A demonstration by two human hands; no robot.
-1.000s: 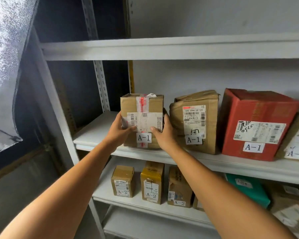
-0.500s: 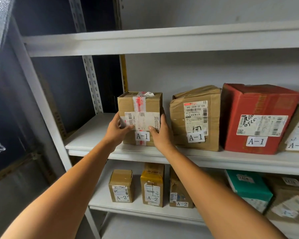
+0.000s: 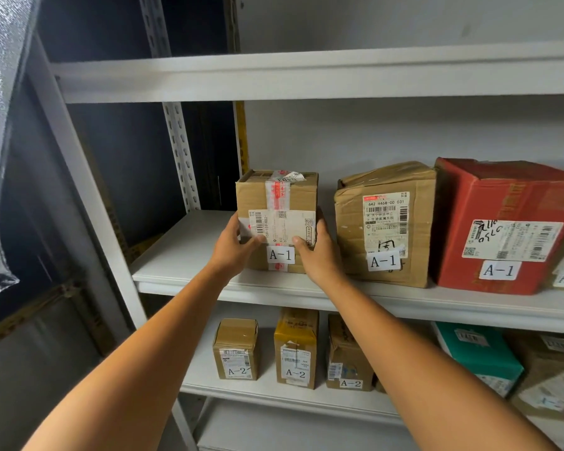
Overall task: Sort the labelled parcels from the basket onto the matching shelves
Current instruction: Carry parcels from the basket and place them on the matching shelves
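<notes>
Parcel [image 3: 275, 203] on A-1 shelf [image 3: 183, 255], both hands gripping

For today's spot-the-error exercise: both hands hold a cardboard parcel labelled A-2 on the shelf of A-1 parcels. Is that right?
Not quite: the head view shows the cardboard parcel held by the left hand and right hand is labelled A-1, not A-2; the rest holds.

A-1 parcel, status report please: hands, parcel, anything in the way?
Both grip A-1 parcel: left hand, right hand. Parcel on shelf. Right of it, crumpled box, not touching.
</notes>
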